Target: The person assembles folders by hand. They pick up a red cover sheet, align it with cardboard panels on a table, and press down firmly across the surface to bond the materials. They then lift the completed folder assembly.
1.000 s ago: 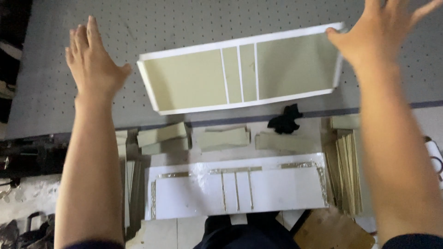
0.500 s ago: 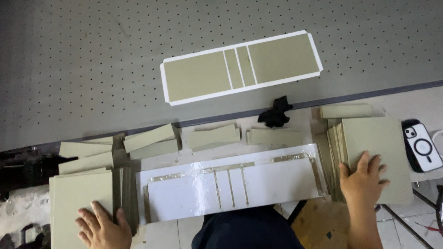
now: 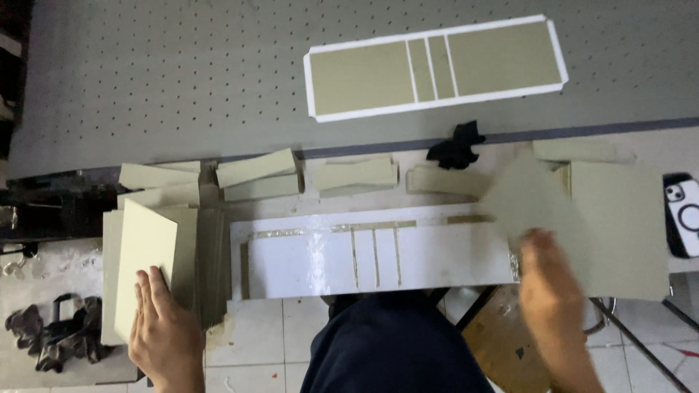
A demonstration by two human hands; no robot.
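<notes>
My left hand point(image 3: 164, 327) grips the near edge of a pale green board point(image 3: 145, 251), tilted up off the stack of boards point(image 3: 207, 247) at the left. My right hand point(image 3: 553, 291) is blurred and holds another pale green board point(image 3: 535, 200), angled over the right end of the white glued sheet point(image 3: 320, 266). That sheet lies along the bench front with thin strip outlines at its middle. Behind the right hand lies a second stack of green boards point(image 3: 626, 218).
A white-bordered sheet with green panels point(image 3: 437, 69) lies on the grey perforated table point(image 3: 145, 73). Small piles of narrow green strips point(image 3: 255, 175) point(image 3: 357, 175) point(image 3: 444, 180) line the bench back, beside a black cloth point(image 3: 457, 145). A phone point(image 3: 683, 215) sits at far right.
Both hands came back from the far table to the board stacks. The left hand has lifted a board at the left; the right hand has swung one from the right stack toward the white sheet.
</notes>
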